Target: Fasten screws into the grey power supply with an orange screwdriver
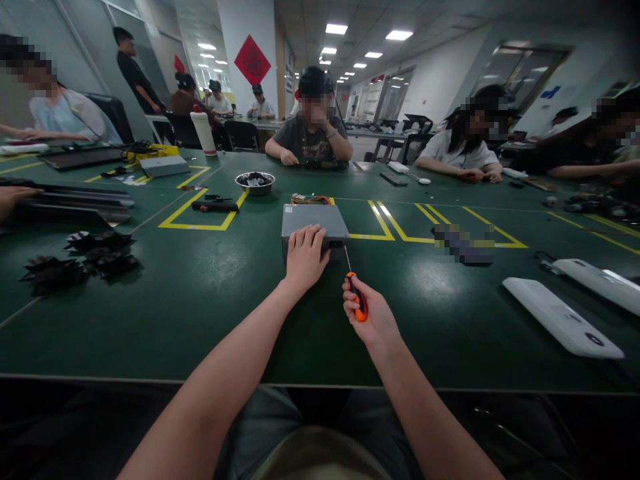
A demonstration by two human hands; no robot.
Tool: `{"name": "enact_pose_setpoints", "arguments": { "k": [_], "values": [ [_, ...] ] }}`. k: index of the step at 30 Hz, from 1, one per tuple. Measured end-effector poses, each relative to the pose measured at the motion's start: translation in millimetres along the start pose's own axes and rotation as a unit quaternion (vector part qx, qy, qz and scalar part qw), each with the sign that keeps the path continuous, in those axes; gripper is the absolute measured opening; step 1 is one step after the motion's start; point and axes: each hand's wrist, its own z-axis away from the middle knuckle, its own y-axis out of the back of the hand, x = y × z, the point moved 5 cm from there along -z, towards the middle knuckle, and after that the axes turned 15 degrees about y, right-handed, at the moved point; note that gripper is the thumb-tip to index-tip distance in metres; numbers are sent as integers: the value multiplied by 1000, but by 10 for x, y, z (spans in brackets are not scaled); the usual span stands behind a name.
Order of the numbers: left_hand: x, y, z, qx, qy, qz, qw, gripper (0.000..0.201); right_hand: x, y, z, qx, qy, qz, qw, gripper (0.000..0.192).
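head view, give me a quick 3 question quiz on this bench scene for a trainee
1. True or false: the left hand rests flat on the grey metal box.
2. What does the right hand hold?
A. a pair of pliers
B. a screwdriver with an orange handle
C. a white cup
3. Fill in the gap: beyond the box, a small metal ____ of dark parts sits on the green table.

Key
1. True. The palm lies on the near edge of the box's top.
2. B. Its thin shaft points toward the box's near right corner.
3. Bowl. It stands beside the yellow tape lines.
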Motion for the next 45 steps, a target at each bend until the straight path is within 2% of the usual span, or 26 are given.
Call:
{"name": "enact_pose_setpoints", "arguments": {
  "k": [6, 11, 15, 19, 25, 28, 31, 37, 41, 45],
  "values": [
    [4, 9, 5, 6, 2, 1, 1000, 39, 10, -11, 22, -7, -22, 1, 1000, 16],
    [0, 9, 4, 9, -4, 0, 1000, 38, -8, -22, 12, 0, 19, -7, 1000, 4],
    [-6, 4, 4, 6, -3, 0, 1000, 38, -28, -29, 10, 1, 5, -18, 1000, 6],
    [-7, -1, 6, 4, -2, -1, 1000, 38, -45, -42, 18, -7, -15, -22, 1000, 16],
    [-13, -9, 14, -6, -7, -2, 1000, 41, -39, -35, -2, 2, 37, 3, 999, 5],
    [-11, -2, 22, -9, -14, -8, 1000, 45, -32, -6, -14, 16, 55, 14, 998, 10],
    [-2, 3, 30, -8, -20, -19, 1000, 45, -21, 13, -11, 21, 34, 12, 999, 2],
    [20, 18, 34, -5, -14, -21, 1000, 41, -22, -11, 8, -6, -35, -25, 999, 14],
    [28, 29, 41, -5, -8, -19, 1000, 42, -15, -33, -4, -21, -30, -39, 999, 14],
    [42, 26, 51, -4, -21, -18, 1000, 45, -1, -40, -13, -9, -8, -37, 999, 6]
  ]
}}
